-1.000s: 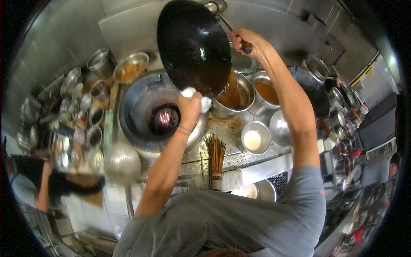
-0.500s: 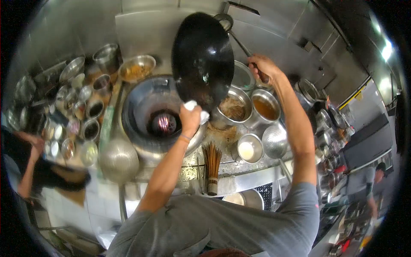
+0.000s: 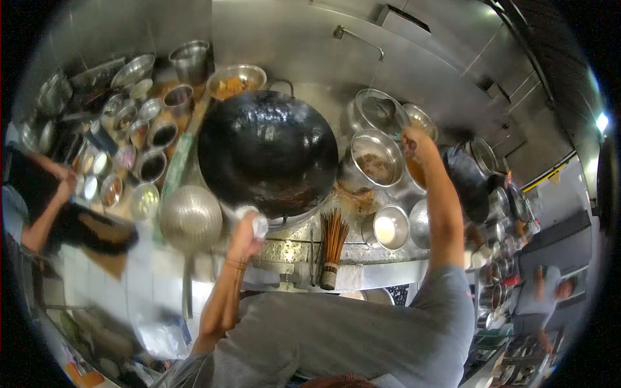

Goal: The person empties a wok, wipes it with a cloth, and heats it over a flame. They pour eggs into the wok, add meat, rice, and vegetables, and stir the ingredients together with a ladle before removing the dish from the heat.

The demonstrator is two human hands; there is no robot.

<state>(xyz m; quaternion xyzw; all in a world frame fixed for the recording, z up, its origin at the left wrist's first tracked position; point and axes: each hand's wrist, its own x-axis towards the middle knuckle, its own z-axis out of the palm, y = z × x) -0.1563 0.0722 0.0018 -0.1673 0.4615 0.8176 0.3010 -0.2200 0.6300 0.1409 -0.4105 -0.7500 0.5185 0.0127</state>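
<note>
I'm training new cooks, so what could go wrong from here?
The left hand holds a white cloth by the wok; if it slips, skin might meet possibly hot metal. The right hand is beside an open pot; a bump could spill it. The brush near the front of the counter might get knocked off.

Here's my wok [image 3: 268, 155], dark and glossy, pale glints speckling its bowl! Behind it, the steel wall [image 3: 284, 39] carries a soft grey sheen; far right of it, a lamp [image 3: 602, 123] glares white. I see shapes bending well out from the wok, a co-worker [image 3: 540, 291] right of it blurred.
</note>
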